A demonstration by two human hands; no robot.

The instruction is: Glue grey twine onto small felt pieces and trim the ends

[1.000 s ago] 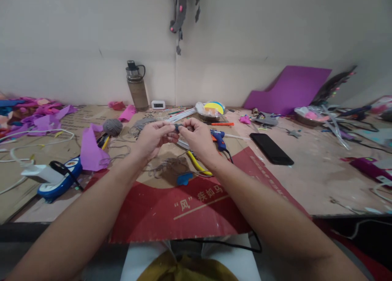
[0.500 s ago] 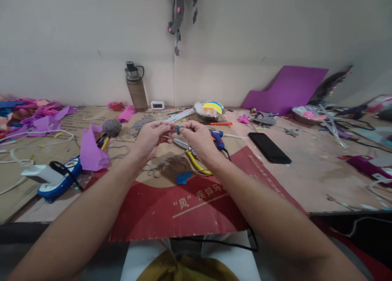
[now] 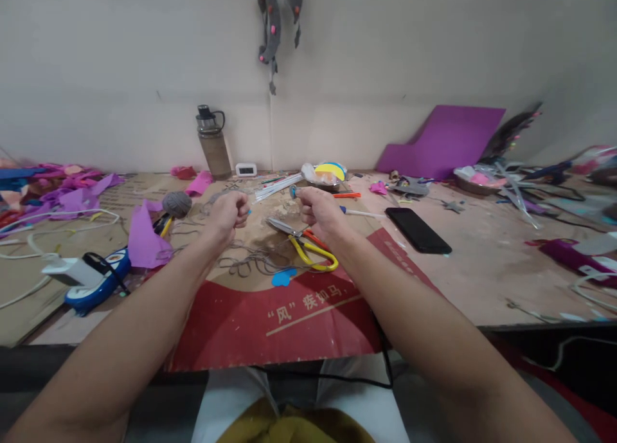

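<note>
Toward twelve o'clock from the scissors [image 3: 284, 227], the right hand [image 3: 319, 210] pinches a small blue piece [image 3: 293, 191]; the left hand [image 3: 226, 218] curls closed at ten, any hold unclear; one seemingly finished blue cutout [image 3: 283, 277] lies unattached at seven.

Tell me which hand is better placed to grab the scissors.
Probably the right hand: the scissors lie with their handles near it and blades toward the left hand. The right does pinch a small blue piece, though.

Over on the table [image 3: 472, 276], a black phone [image 3: 418, 230] lies right of the yellow-handled scissors [image 3: 313, 251], a bottle [image 3: 214, 144] along the back edge
</note>
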